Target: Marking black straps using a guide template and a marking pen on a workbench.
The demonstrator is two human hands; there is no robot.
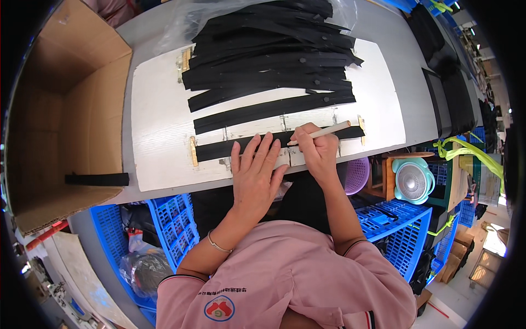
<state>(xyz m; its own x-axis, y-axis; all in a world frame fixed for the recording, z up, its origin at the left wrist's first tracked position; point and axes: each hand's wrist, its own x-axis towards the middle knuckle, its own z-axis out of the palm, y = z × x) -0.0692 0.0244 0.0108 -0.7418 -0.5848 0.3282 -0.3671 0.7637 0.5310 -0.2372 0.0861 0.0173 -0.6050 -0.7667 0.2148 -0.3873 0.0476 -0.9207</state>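
Observation:
A long black fabric strip (211,151) lies across the near part of a white board (159,126), between two yellowish tape marks. My left hand (256,170) rests flat on the strip with its fingers stretched out. In my right hand (318,151) a white pencil-like marker (331,129) is gripped, its tip down at the strip near my left fingertips. Just beyond lies another black strip (235,117), apart from the first. A heap of similar black strips (268,49) covers the far part of the board, several bearing small dark round pieces.
An open cardboard box (93,109) stands at the left, with a black strip (98,179) over its near flap. Black padded pieces (452,93) line the table's right end. Blue plastic crates (172,219), a purple basket (357,174) and a teal fan (413,181) sit below the table edge.

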